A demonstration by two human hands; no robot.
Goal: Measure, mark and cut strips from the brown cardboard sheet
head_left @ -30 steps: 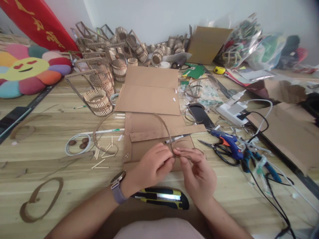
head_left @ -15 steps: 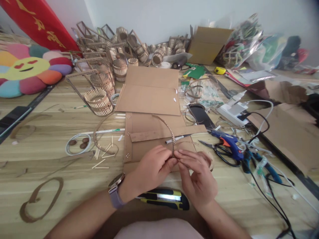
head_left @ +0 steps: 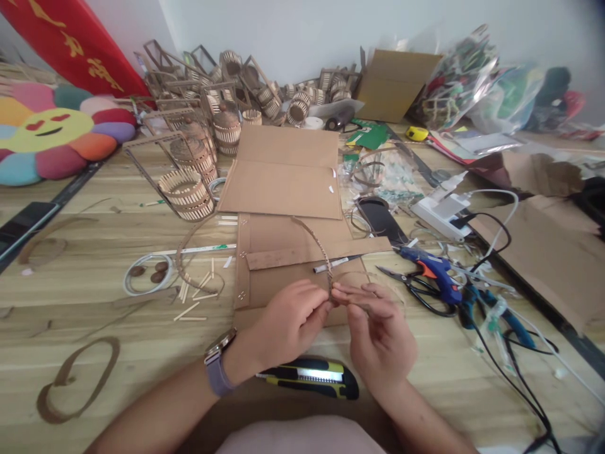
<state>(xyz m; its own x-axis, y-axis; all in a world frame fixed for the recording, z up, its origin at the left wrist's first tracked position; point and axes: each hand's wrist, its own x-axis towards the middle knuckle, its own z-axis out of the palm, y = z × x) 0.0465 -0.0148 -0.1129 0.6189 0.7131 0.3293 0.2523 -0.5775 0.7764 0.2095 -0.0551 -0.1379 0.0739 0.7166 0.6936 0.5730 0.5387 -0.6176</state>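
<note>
A thin, curved brown strip [head_left: 316, 239] with a notched edge rises from between my hands. My left hand [head_left: 295, 318], wearing a watch on its wrist, pinches the strip's lower part between thumb and fingers. My right hand [head_left: 384, 334] is closed at the same spot, its thumb and straightened fingers pressed together on the strip's lower end, which they mostly hide. Beneath my wrists lies a black and yellow utility knife [head_left: 312, 377]. Flat cardboard [head_left: 283, 236] lies under and beyond my hands, with a pen [head_left: 336, 263] and a long cardboard strip [head_left: 316, 253] on it.
Small slatted wooden buckets [head_left: 186, 192] crowd the back left. Loose sticks [head_left: 196, 287] and a white cable ring [head_left: 125, 277] around brown balls lie left. On the right are scissors [head_left: 420, 291], a blue glue gun [head_left: 435, 271], pliers [head_left: 517, 325] and a power strip [head_left: 442, 214] with cables.
My right hand has shifted slightly to the right, its thumb now farther from my left hand. The notched strip has moved a little rightward; my left hand stays nearly in place.
</note>
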